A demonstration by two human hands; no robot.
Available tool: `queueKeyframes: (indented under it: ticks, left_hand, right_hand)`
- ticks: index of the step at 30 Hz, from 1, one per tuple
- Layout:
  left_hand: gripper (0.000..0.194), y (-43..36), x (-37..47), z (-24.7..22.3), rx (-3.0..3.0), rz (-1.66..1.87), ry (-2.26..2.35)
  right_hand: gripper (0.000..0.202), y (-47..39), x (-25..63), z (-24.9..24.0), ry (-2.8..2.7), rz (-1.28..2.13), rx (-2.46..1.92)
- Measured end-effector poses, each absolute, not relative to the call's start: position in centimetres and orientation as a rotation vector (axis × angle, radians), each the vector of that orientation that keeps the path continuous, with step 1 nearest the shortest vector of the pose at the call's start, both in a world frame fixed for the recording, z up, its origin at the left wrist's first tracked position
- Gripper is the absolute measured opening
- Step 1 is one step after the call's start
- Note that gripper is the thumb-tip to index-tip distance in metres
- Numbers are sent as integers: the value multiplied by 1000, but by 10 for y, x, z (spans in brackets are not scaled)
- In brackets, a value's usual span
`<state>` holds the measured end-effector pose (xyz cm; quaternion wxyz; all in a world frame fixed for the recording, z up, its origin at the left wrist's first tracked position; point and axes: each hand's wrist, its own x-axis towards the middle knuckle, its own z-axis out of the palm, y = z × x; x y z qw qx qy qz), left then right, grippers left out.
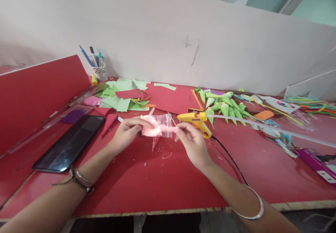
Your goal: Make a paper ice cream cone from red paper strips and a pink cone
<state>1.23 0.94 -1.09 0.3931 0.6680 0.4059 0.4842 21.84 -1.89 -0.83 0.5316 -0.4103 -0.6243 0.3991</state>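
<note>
My left hand [127, 131] grips a small clear plastic bag [166, 121] with soft pink clay [151, 127] inside, brightly lit. From the bag's open side a strand of the clay stretches to my right hand [193, 143], whose thumb and fingers pinch its end. Below the bag, a small red paper cone [155, 144] with a light grid pattern points toward me on the red table. Just beyond my right hand lies a yellow glue gun [195, 120] with a long glue stick in its back.
A black phone [70, 143] lies at the left. Green paper scraps [115, 100], scissors [146, 94] and red sheets [170, 98] cover the back. Several green cones [228, 108] stand right of them. A pen cup [100, 73] and a purple power strip [316, 164] flank the table.
</note>
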Motion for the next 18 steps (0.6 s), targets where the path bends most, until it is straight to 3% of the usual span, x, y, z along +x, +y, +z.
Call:
queueKeyframes:
  ticks: [8, 18]
  left_hand:
    - [22, 27, 0, -18, 1347, 1540, 1328]
    - [25, 31, -8, -27, 1953, 1135, 1921]
  right_hand:
    - [12, -18, 220, -11, -1363, 1078, -931]
    - [11, -22, 217, -4, -1453, 1202, -920]
